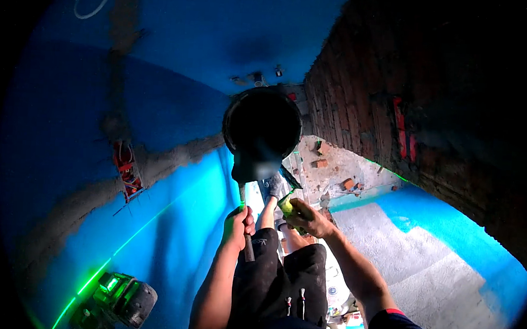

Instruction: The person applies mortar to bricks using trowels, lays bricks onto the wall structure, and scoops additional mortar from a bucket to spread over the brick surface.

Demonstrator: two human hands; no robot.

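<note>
My left hand [237, 227] is closed around a slim greyish handle [249, 248]. The handle's upper end runs up to a dark, blocky shape below a large round black shape [263, 121]; too little light falls there to tell what either is. Beside it, my right hand [311, 219] grips a tool with a yellow-green handle [286, 204]. A dark, slanting end [290, 178] sticks up from that tool. Both hands are in front of my dark shorts [270, 266], a short way apart.
A laser level [126, 300] at lower left throws a green line along the blue wall [183, 226]. Red boxes with wires [126, 170] sit in a wall recess. Rough brickwork [362, 104] rises at right. Loose bricks [349, 184] lie on the dusty floor [329, 162].
</note>
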